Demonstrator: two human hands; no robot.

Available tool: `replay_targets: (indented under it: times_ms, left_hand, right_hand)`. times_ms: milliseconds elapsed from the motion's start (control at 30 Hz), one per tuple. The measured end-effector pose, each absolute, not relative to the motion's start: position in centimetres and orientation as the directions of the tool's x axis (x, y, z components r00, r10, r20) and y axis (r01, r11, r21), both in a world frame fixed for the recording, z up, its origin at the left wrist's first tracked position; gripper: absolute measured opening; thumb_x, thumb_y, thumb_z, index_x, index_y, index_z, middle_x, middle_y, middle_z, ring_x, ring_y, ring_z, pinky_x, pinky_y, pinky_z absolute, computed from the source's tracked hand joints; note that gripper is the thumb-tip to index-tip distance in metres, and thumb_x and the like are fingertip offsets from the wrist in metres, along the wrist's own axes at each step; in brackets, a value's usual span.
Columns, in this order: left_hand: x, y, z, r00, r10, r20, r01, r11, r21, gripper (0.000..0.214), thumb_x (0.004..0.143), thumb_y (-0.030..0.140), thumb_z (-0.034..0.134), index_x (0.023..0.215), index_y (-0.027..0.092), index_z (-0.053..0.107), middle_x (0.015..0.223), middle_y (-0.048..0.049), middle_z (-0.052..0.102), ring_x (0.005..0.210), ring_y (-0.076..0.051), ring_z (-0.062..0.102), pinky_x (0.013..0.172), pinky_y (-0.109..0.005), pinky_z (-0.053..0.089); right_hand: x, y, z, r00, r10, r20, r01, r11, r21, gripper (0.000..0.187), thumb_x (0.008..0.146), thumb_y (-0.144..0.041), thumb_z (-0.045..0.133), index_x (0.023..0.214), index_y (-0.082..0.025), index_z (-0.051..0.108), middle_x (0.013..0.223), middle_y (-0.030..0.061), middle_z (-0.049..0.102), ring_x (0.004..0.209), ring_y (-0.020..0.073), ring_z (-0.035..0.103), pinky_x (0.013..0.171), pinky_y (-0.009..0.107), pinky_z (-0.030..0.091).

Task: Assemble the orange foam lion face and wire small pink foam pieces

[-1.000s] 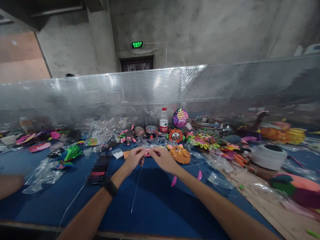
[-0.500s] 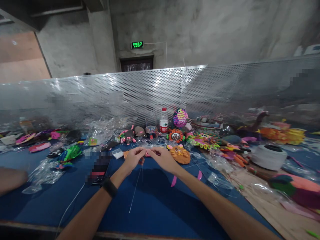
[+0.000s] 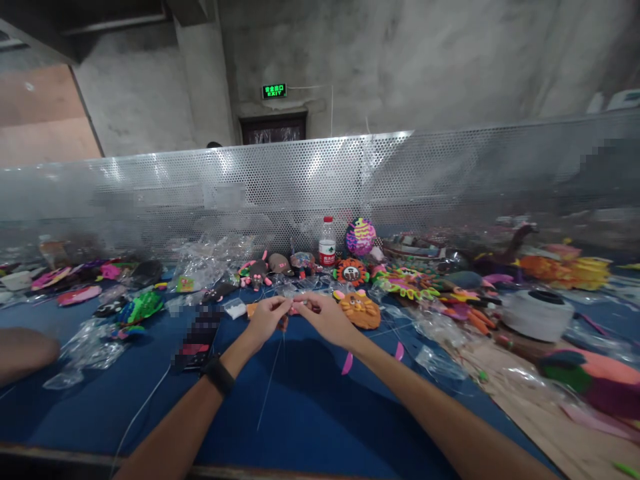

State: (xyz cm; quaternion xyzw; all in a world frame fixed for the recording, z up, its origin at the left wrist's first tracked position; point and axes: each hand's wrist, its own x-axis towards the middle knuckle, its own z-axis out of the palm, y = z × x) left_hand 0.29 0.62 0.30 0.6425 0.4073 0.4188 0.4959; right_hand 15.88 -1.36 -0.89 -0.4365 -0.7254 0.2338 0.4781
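Above the blue tabletop, my left hand (image 3: 265,321) and my right hand (image 3: 327,319) meet, fingertips pinched together. Between them sits a small pink piece (image 3: 297,307), mostly covered by the fingers; it looks like soft modelling clay. Both hands seem closed on it. Below my left hand a thin white thread (image 3: 269,393) slants down towards the table edge. Just right of my right hand lies an orange-brown clay animal face (image 3: 361,311) with pink ears. Two pink curved strips, one a magenta strip (image 3: 347,363), lie near my right forearm.
A phone (image 3: 196,343) lies beside my left wrist. Behind the hands stand a red-capped water bottle (image 3: 327,247) and several colourful clay figures. A perforated metal divider (image 3: 300,167) runs along the back. At right is a white roll (image 3: 535,317); another person's arm (image 3: 27,357) rests at left.
My fingers have shifted slightly around the pink piece, and the hanging thread's end has swung a little. The other person's arm has moved slightly to the right.
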Motion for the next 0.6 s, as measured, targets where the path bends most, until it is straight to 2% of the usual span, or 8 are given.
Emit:
replay_targets:
  times_ms: [167,467,600]
  left_hand:
    - [0.40,0.71,0.23,0.325,0.932,0.158,0.149,-0.215,0.965,0.034,0.070,0.048,0.064,0.062,0.016,0.056,0.047,0.0046,0.048,0.038,-0.008,0.043,0.040,-0.022,0.036]
    - [0.54,0.65,0.11,0.301,0.944,0.134,0.136,-0.182,0.974,0.039,0.064,0.053,0.067,0.063,0.015,0.057,0.052,0.0034,0.053,0.040,-0.007,0.043,0.040,-0.020,0.037]
    - [0.69,0.46,0.18,0.286,0.951,0.121,0.130,-0.163,0.978,0.039,0.064,0.052,0.069,0.062,0.015,0.057,0.052,0.0035,0.054,0.039,-0.006,0.042,0.039,-0.020,0.036]
  right_hand:
    - [16.08,-1.18,-1.09,-0.203,0.849,0.487,0.452,0.523,-0.723,0.028,0.086,-0.038,0.049,0.082,-0.018,0.068,0.073,0.0025,0.067,0.062,0.0143,0.055,0.059,0.025,0.040]
    - [16.25,-1.36,-1.11,-0.186,0.851,0.491,0.625,0.488,-0.609,0.021,0.086,-0.034,0.052,0.081,-0.022,0.069,0.060,-0.0018,0.059,0.056,0.0133,0.050,0.052,0.024,0.031]
    - [16.40,-1.32,-1.25,-0.197,0.838,0.508,0.690,0.487,-0.535,0.019,0.086,-0.031,0.052,0.084,-0.023,0.069,0.062,-0.0014,0.061,0.058,0.0139,0.052,0.053,0.024,0.030]
